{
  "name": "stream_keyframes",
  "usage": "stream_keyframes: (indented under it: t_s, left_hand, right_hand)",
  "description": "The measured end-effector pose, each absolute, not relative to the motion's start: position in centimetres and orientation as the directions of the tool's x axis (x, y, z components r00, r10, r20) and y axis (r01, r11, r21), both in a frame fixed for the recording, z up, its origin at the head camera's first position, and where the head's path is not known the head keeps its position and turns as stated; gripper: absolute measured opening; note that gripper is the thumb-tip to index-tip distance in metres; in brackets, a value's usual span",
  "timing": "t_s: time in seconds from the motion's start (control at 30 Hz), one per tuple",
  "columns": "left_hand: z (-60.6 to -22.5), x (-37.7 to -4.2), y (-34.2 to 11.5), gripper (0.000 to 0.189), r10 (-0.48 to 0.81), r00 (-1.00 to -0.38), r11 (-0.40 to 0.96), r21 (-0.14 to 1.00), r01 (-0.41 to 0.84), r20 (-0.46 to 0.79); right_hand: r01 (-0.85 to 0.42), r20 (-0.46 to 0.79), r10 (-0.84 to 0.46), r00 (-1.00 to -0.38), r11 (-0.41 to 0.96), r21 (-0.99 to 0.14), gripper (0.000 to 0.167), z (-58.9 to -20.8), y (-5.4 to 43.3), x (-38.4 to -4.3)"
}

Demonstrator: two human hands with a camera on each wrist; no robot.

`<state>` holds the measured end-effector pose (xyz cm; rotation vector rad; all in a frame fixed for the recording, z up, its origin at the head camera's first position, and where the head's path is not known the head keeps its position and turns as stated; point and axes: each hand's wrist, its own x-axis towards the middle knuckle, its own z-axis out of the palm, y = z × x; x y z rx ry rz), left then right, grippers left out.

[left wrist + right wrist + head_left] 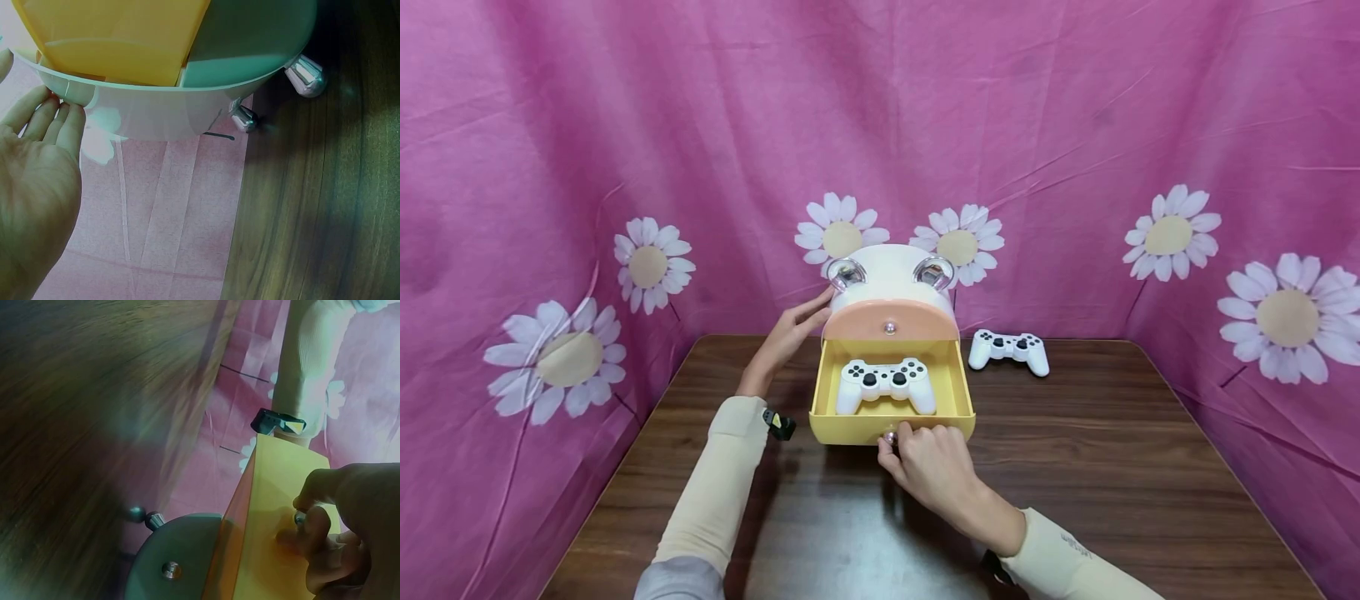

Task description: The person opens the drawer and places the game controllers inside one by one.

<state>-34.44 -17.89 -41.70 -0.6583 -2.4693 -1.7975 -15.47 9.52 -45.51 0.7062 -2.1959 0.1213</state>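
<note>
A small drawer cabinet (891, 271) has a white rounded top, a peach upper drawer (857, 321) and a yellow drawer (850, 429) pulled out toward me. Inside the yellow drawer lies a white game controller (886, 383). My right hand (936, 467) pinches the silver knob (299, 518) on the yellow drawer's front between thumb and curled forefinger. On the cabinet's left side, my left hand (788, 337) rests its extended fingers against the white wall (162, 112). Below the yellow drawer, a green drawer (250, 44) shows in the left wrist view.
A second white game controller (1009, 350) lies on the brown wooden table (1075, 467), right of the cabinet. Silver feet (306, 76) hold the cabinet up. A pink curtain with daisies (1037, 125) hangs behind and on both sides.
</note>
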Motion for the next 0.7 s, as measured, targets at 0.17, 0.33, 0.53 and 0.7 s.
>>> stream_keyframes:
  t_s: [0.17, 0.33, 0.53, 0.7]
  left_hand:
    - [-41.7, -34.4, -17.9, 0.052, 0.326, -0.911, 0.246, 0.908, 0.338, 0.251]
    - [-41.7, -34.5, -18.0, 0.051, 0.336, -0.91, 0.235, 0.914, 0.33, 0.242]
    - [-40.7, -33.7, -17.9, 0.053, 0.34, -0.917, 0.238, 0.923, 0.301, 0.211]
    - [-39.0, -32.1, -17.4, 0.053, 0.35, -0.914, 0.234, 0.925, 0.299, 0.207]
  right_hand:
    - [-0.533, 0.728, -0.444, -0.522, 0.836, 0.128, 0.039, -45.4, 9.4, -15.5]
    - [-0.541, 0.736, -0.444, -0.512, 0.832, 0.125, 0.041, -45.3, 9.3, -15.7]
    - [-0.553, 0.745, -0.445, -0.497, 0.824, 0.124, 0.04, -45.2, 8.9, -15.9]
    - [-0.556, 0.758, -0.437, -0.484, 0.822, 0.119, 0.04, -45.0, 8.7, -16.5]
